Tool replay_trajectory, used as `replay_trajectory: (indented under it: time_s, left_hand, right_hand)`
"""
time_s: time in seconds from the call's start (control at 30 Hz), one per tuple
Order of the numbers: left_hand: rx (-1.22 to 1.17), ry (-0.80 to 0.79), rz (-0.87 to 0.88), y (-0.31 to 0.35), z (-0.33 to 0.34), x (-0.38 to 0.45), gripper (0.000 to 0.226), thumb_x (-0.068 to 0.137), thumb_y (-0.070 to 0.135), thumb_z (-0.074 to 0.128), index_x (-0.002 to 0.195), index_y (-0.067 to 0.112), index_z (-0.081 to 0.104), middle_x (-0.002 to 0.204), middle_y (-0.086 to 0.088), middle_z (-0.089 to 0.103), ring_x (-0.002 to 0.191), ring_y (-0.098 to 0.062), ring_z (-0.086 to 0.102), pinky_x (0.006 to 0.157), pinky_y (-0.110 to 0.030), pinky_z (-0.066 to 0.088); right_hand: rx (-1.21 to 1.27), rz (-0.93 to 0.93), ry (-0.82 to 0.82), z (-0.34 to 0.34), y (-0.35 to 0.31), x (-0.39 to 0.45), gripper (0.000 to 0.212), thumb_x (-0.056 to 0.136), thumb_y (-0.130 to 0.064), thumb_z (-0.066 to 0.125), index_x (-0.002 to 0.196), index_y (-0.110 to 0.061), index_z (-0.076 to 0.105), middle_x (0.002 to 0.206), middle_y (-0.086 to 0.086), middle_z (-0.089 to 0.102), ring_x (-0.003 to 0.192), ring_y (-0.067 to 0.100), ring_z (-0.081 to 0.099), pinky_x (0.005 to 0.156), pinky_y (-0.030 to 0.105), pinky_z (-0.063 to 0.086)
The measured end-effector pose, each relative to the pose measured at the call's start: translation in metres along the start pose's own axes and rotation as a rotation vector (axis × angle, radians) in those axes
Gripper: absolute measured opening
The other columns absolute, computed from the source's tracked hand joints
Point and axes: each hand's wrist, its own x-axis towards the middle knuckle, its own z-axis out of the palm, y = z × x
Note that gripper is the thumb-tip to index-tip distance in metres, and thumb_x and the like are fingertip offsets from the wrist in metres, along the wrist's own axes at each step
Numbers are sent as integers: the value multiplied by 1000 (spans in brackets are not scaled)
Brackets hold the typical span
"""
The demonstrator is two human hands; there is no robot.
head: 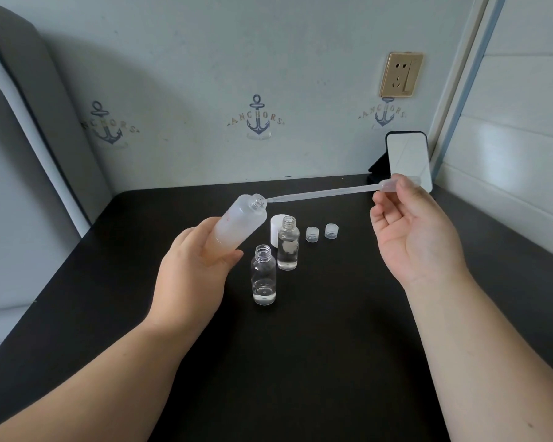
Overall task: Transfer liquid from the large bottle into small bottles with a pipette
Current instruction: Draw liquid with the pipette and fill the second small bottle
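My left hand grips the large frosted bottle, tilted so its open mouth faces up and right. My right hand pinches the bulb of a clear plastic pipette between thumb and forefinger. The pipette lies almost level, and its tip sits right at the rim of the large bottle's mouth. Two small clear bottles stand uncapped on the black table: the near one holds a little liquid at the bottom, the far one is largely full.
A white cap stands behind the far small bottle. Two small clear caps lie to its right. A small mirror leans at the back right corner by the wall. A padded panel borders the table's left side.
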Motion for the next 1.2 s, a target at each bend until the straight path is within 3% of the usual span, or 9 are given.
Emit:
replay_trajectory:
  time_s: [0.07, 0.2, 0.37, 0.57, 0.73, 0.93, 1.2]
  left_hand:
    - [41, 15, 22, 0, -1, 0, 38, 88, 26, 74, 120, 42, 61, 103, 20, 57, 100, -2, 53, 79, -17, 38]
    - [103, 26, 25, 2, -1, -1, 43, 88, 23, 76, 126, 37, 63, 113, 16, 57, 110, -17, 54, 99, -45, 45]
    - [108, 8, 63, 0, 3, -1, 46, 86, 21, 79, 129, 33, 64, 116, 12, 58, 111, -17, 53, 93, -32, 44]
    - [117, 5, 70, -1, 5, 0, 51, 86, 21, 79, 133, 31, 64, 120, 12, 59, 116, -15, 52, 98, -32, 43]
    - [114, 15, 84, 0, 6, -1, 53, 86, 19, 80, 136, 28, 64, 122, 12, 59, 119, -14, 50, 100, -31, 41]
    - [101, 10, 73, 1, 6, -1, 53, 86, 21, 80, 135, 29, 64, 121, 13, 59, 118, -14, 52, 100, -32, 43]
    - [99, 11, 38, -3, 6, 1, 53, 85, 22, 81, 134, 32, 64, 120, 14, 59, 116, -14, 53, 100, -35, 46]
  right_hand:
    - [-16, -9, -7, 0, -1, 0, 12, 93, -16, 68, 84, -16, 75, 85, 1, 73, 76, 13, 69, 71, 24, 55]
    - [-83, -14, -47, 1, 0, -2, 18, 92, -11, 67, 81, -19, 79, 83, 2, 73, 71, 12, 66, 68, 23, 53]
    - [-193, 7, -144, 9, 5, -9, 12, 88, -10, 71, 85, -18, 80, 87, 7, 76, 71, 14, 68, 68, 22, 53]
    - [-312, 38, -199, 22, 18, -19, 11, 80, -10, 74, 82, -18, 81, 88, 11, 78, 70, 17, 72, 66, 22, 55]
    - [-405, 31, -232, 27, 28, -26, 15, 85, -4, 75, 86, -18, 81, 89, 14, 77, 77, 22, 74, 69, 23, 55]
    - [-453, 55, -283, 31, 34, -30, 10, 80, -10, 77, 89, -13, 79, 83, 14, 76, 81, 23, 74, 74, 24, 56]
    - [-354, 76, -229, 28, 28, -25, 16, 75, -19, 77, 90, -15, 78, 95, 13, 77, 82, 24, 74, 72, 25, 56]
